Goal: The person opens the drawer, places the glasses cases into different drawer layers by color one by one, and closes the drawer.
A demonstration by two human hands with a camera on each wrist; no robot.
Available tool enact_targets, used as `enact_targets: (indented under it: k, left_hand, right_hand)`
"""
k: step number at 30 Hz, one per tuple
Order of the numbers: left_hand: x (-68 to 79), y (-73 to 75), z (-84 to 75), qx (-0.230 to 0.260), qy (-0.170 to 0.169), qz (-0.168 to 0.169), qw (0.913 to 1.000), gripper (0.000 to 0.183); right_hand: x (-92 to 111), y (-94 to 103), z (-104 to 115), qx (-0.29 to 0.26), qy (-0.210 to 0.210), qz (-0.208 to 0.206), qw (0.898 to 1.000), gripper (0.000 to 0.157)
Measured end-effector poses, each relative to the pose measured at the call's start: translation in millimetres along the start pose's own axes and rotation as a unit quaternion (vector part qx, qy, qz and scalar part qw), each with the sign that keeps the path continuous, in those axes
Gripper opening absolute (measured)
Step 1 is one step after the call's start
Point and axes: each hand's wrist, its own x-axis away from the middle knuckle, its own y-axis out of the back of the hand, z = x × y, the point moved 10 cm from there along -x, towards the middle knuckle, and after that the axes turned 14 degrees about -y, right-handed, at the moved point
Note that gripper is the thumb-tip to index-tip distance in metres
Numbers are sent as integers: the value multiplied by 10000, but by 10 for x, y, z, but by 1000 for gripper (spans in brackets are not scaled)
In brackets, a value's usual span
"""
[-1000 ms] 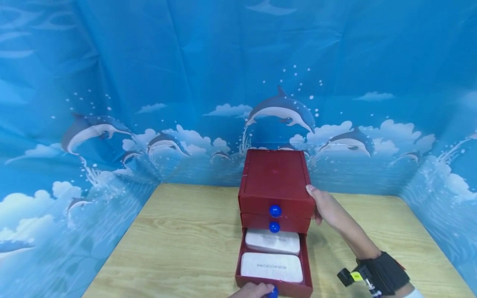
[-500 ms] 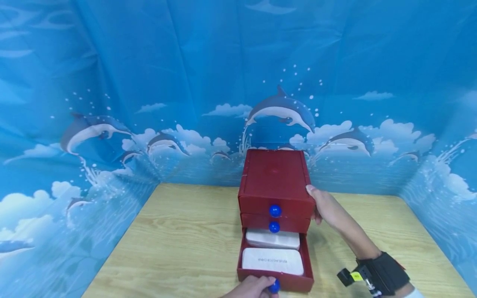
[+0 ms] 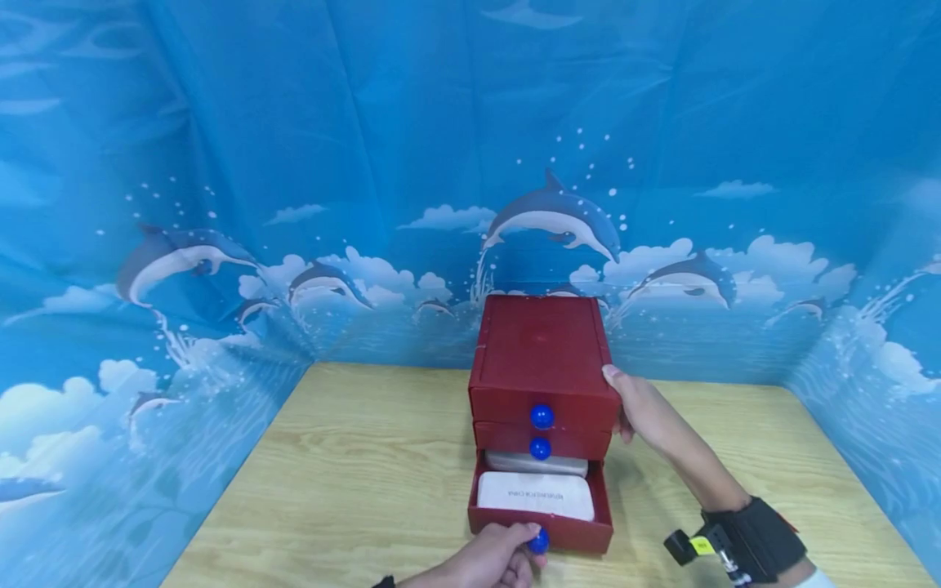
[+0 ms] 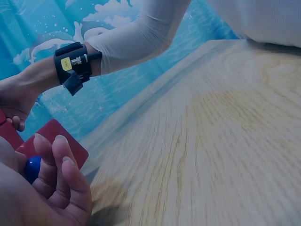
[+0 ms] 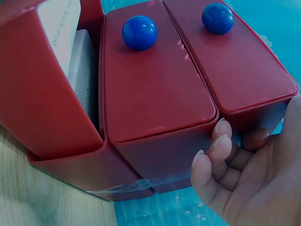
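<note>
A red cabinet (image 3: 541, 343) of stacked drawers stands on the table. Its bottom drawer (image 3: 581, 535) is partly pulled out. My left hand (image 3: 498, 557) pinches that drawer's blue knob (image 3: 540, 540) between thumb and fingers; the knob also shows beside the curled fingers in the left wrist view. My right hand (image 3: 643, 408) holds the cabinet's right side, thumb at the top edge. In the right wrist view its bent fingertips (image 5: 202, 167) lie against the side wall. Inside the drawer are a white box (image 3: 535, 495) with printed letters and, behind it, a second box (image 3: 537, 464), partly hidden.
Two upper drawers are closed, with an upper blue knob (image 3: 541, 416) and a middle blue knob (image 3: 540, 448). Clear tape (image 5: 146, 182) runs along the cabinet's side. A dolphin-print backdrop (image 3: 441, 163) hangs behind the light wooden table (image 3: 353, 457).
My left hand has moved away from me with the knob, sliding the bottom drawer further in. The rear box is now more covered. My right hand has stayed in place.
</note>
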Motion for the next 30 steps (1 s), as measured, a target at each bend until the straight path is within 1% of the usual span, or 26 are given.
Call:
enact_targets:
  k: [2, 5, 12, 16, 19, 22, 26, 30]
  left_hand:
    - [-16, -4, -12, 53, -57, 41, 10000, 45]
    - [-44, -6, -8, 125, -44, 67, 9999, 45]
    - [-127, 21, 66, 502, 142, -83, 9986, 46]
    - [-160, 24, 84, 605, 171, 5, 9980, 48]
    - [-182, 20, 73, 720, 131, 108, 9973, 49]
    - [-203, 26, 61, 808, 98, 137, 9966, 50]
    - [-238, 50, 47, 785, 86, 58, 9969, 50]
    - [-287, 80, 48, 657, 89, -80, 9978, 50]
  right_hand:
    - [-3, -5, -5, 29, -15, 11, 10000, 75]
    - [-4, -9, -2, 32, -19, 33, 10000, 75]
    - [-7, 5, 2, 67, -49, 28, 10000, 76]
    - [0, 7, 5, 104, -89, 2, 9999, 75]
    - [1, 1, 3, 105, -130, -9, 9999, 76]
    - [7, 1, 19, 118, -128, 0, 9998, 76]
    - [18, 10, 47, 115, -81, 11, 9999, 75]
    - [21, 18, 44, 103, -74, 7, 9999, 75]
